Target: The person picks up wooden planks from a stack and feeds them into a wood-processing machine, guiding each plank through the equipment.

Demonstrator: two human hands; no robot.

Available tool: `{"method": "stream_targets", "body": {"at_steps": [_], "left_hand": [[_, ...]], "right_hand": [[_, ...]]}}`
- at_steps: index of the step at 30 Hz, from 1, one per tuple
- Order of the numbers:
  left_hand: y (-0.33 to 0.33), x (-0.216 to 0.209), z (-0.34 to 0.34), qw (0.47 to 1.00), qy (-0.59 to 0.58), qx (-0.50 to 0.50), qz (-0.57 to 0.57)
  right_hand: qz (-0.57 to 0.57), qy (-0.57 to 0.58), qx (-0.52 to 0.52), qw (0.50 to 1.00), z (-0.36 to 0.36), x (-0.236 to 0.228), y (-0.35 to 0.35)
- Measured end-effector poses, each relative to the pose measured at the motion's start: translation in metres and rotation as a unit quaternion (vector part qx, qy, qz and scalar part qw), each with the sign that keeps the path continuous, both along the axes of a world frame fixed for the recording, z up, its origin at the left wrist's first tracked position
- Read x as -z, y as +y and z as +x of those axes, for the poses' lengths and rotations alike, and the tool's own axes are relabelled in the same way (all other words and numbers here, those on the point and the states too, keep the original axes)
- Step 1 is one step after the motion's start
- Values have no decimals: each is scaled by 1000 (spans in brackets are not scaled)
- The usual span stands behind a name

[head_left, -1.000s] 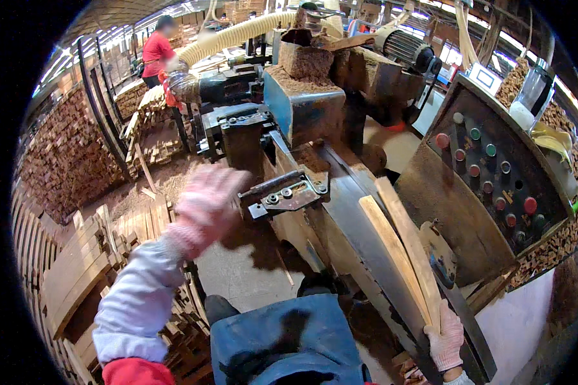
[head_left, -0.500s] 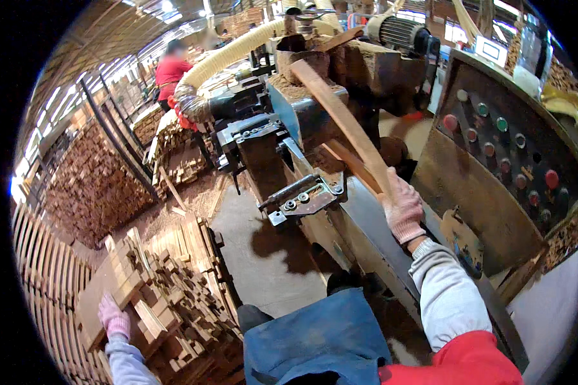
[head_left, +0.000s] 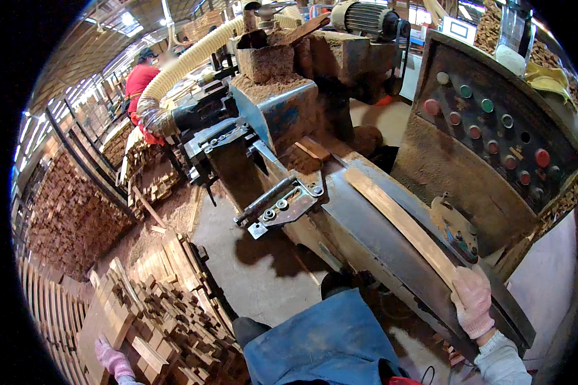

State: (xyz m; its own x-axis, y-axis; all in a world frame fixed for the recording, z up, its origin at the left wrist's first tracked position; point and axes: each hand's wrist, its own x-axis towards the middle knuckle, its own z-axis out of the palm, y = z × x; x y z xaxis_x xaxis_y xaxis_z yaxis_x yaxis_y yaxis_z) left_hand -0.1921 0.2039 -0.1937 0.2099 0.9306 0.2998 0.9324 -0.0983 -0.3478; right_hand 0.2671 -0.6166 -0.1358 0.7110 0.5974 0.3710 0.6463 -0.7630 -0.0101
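My right hand (head_left: pixel 472 301), in a pale pinkish knit glove, grips the near end of a long wooden strip (head_left: pixel 401 224). The strip lies along the metal feed table (head_left: pixel 379 234) of a woodworking machine. Ahead of its far end, a short piece of another strip (head_left: pixel 313 149) shows at the sawdust-covered machine head (head_left: pixel 273 106). At lower left my left hand (head_left: pixel 113 359), gloved in pink, rests with its fingers stretched out on a flat board atop a stack of wooden pieces (head_left: pixel 167 321).
A slanted control panel (head_left: pixel 494 128) with round buttons stands at the right. A metal guide bracket with rollers (head_left: pixel 282 205) sits on the table's left side. A cream hose (head_left: pixel 192 58) arches behind. A person in red (head_left: pixel 140 80) stands far left near wood piles (head_left: pixel 70 212).
My right hand has moved right and nearer, and the raised strip has come down onto the feed table. The other strip has gone farther into the machine. The view has shifted.
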Motion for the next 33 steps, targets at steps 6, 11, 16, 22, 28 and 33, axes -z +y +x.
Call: {"method": "stream_targets", "body": {"at_steps": [6,11,16,22,28,33], "left_hand": [[-40,-35,19,985,-40,168,9],[-140,-78,145,939,20,342,7],[-244,-111,324,824,80,548,-121],[-405,-115,464,613,77,786,27],[-377,-120,471,530,-169,830,42],[-235,-104,394,774,-145,615,-46]], "right_hand": [[35,-64,-118,990,98,20,66],[61,-47,-142,987,165,27,159],[199,75,-227,950,129,9,219],[152,128,-173,965,26,-1,179],[135,61,11,989,-26,15,18],[5,38,109,993,-26,35,-36]]}}
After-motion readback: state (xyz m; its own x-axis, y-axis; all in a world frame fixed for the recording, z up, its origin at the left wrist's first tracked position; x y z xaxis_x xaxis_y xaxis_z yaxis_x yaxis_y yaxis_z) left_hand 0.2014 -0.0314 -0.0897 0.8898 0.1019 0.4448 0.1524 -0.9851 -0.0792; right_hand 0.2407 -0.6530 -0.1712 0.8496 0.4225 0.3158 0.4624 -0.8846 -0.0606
